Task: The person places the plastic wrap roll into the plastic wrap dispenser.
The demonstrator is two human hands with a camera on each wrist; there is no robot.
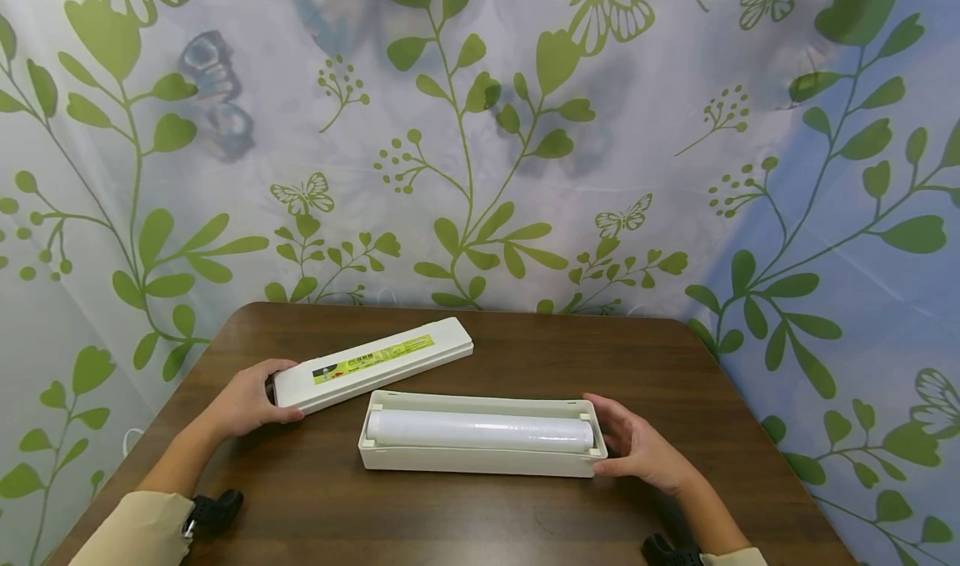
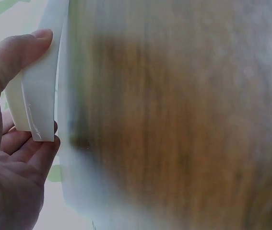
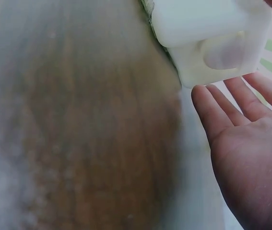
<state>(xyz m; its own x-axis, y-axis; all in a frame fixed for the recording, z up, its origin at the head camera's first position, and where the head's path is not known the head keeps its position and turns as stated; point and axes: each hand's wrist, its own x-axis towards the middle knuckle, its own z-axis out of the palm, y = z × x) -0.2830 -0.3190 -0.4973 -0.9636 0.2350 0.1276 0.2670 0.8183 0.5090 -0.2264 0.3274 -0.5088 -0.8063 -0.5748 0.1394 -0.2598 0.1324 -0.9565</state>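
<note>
Left hand [image 1: 250, 399] grips the far lid [image 1: 375, 368] at left — right hand [image 1: 642, 448] grips the near box [image 1: 480, 461] at right — white roll [image 1: 480, 430] inside

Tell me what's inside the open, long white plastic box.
A glossy white cylindrical roll lies lengthwise in the box; whatever is beneath the roll is covered.

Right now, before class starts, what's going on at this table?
A person's left hand grips the left end of a labelled white lid. Their right hand holds the right end of an open white box on the brown table. A white roll lies inside. The lid is off, angled beyond the box.
</note>
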